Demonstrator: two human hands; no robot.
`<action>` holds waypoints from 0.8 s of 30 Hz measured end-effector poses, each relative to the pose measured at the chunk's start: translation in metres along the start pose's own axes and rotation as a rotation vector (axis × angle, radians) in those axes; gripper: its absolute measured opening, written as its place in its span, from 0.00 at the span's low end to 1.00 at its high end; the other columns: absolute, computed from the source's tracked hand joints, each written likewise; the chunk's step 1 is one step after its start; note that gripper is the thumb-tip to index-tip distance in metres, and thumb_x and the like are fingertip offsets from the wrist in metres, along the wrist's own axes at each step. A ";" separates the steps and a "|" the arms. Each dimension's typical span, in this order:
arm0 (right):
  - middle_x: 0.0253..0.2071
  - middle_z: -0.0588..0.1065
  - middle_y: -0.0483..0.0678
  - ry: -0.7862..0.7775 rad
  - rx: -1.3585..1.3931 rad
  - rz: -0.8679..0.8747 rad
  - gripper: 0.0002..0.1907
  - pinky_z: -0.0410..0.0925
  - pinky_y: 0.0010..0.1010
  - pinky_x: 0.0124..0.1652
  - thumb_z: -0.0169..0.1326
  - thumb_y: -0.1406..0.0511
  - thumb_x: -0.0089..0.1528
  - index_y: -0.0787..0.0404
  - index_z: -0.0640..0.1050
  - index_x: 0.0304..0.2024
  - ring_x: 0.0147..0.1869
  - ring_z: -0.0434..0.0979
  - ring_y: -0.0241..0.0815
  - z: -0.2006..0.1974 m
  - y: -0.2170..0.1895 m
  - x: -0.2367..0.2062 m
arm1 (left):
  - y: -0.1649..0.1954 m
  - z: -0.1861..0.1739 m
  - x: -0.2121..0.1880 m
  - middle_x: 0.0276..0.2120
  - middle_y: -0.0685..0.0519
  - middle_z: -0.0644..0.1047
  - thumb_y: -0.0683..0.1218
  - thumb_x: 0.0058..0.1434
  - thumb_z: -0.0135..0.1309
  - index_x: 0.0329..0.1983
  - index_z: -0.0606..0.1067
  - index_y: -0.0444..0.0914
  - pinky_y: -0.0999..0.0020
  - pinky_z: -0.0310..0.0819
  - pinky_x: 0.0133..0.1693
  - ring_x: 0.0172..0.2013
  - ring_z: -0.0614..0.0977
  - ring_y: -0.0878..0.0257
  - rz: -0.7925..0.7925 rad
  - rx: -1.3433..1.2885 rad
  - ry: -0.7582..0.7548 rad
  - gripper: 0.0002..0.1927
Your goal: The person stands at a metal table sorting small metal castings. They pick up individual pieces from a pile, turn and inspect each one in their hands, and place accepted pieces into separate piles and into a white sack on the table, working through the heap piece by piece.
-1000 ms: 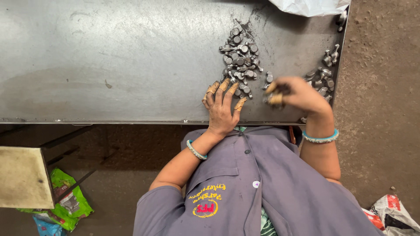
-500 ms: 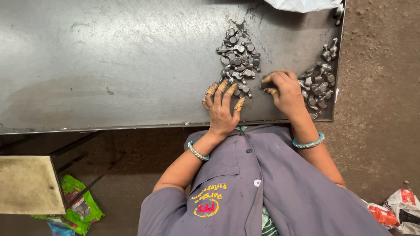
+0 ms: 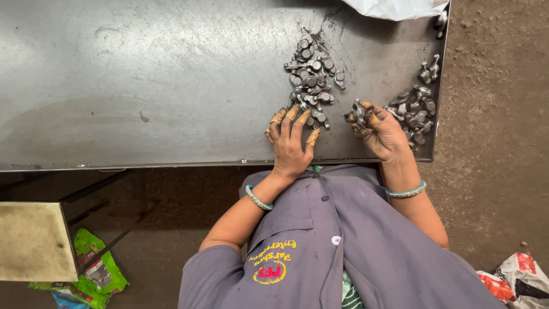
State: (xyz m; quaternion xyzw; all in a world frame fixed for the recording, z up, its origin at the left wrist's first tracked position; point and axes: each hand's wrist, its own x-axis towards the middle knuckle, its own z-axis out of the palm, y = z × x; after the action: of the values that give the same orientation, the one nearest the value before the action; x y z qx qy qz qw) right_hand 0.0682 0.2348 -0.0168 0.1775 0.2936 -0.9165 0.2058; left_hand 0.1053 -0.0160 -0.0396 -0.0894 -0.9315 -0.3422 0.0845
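Steel bench [image 3: 143,86] is lying under me; my left hand [image 3: 290,140] is resting spread beside a parts pile [image 3: 311,80], my right hand [image 3: 382,131] is pinching one metal part [image 3: 358,111].

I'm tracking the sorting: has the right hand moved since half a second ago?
Yes. The right hand drew back from the right-hand pile, now holding a metal part.
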 end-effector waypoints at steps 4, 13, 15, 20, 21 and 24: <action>0.47 0.79 0.61 0.030 -0.024 0.056 0.20 0.76 0.28 0.38 0.61 0.67 0.62 0.64 0.75 0.56 0.39 0.82 0.43 0.000 0.007 0.001 | 0.001 -0.003 0.001 0.61 0.42 0.67 0.49 0.54 0.62 0.57 0.73 0.38 0.36 0.53 0.60 0.60 0.64 0.38 -0.010 -0.005 -0.013 0.27; 0.41 0.78 0.52 -0.167 -0.797 0.112 0.14 0.72 0.25 0.39 0.59 0.75 0.60 0.68 0.76 0.48 0.42 0.78 0.36 0.042 -0.035 0.011 | 0.003 -0.003 0.005 0.60 0.41 0.66 0.49 0.53 0.62 0.58 0.72 0.38 0.34 0.52 0.61 0.60 0.62 0.36 -0.013 0.019 -0.011 0.29; 0.44 0.78 0.53 -0.167 -0.774 -0.147 0.12 0.73 0.27 0.43 0.58 0.77 0.61 0.66 0.74 0.47 0.46 0.80 0.37 0.058 -0.050 0.021 | 0.006 -0.006 0.006 0.61 0.42 0.66 0.48 0.53 0.61 0.60 0.72 0.39 0.35 0.52 0.61 0.60 0.63 0.37 -0.025 0.005 -0.034 0.30; 0.56 0.78 0.53 0.005 -1.040 -0.534 0.21 0.73 0.34 0.57 0.52 0.82 0.58 0.61 0.73 0.52 0.57 0.80 0.44 0.085 -0.055 0.054 | 0.011 -0.010 0.011 0.61 0.43 0.67 0.48 0.56 0.61 0.63 0.72 0.41 0.39 0.55 0.60 0.61 0.64 0.39 -0.023 -0.025 -0.020 0.30; 0.59 0.77 0.54 0.008 -1.348 -0.589 0.22 0.72 0.35 0.61 0.51 0.83 0.58 0.65 0.73 0.52 0.61 0.79 0.47 0.087 -0.050 0.058 | 0.012 -0.012 0.011 0.61 0.43 0.67 0.48 0.56 0.61 0.63 0.72 0.41 0.39 0.55 0.60 0.61 0.64 0.39 -0.016 -0.025 -0.015 0.30; 0.56 0.75 0.62 0.018 -1.869 -0.828 0.31 0.70 0.42 0.57 0.50 0.86 0.49 0.70 0.72 0.56 0.59 0.74 0.63 0.082 -0.031 0.060 | 0.015 -0.015 0.016 0.60 0.42 0.68 0.47 0.52 0.61 0.61 0.73 0.40 0.39 0.55 0.60 0.60 0.64 0.39 -0.026 -0.030 -0.029 0.30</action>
State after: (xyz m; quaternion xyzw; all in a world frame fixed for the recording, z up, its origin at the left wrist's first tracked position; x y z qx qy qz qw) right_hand -0.0144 0.1910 0.0337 -0.1627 0.9309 -0.3189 -0.0730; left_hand 0.0942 -0.0129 -0.0159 -0.0834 -0.9285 -0.3560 0.0649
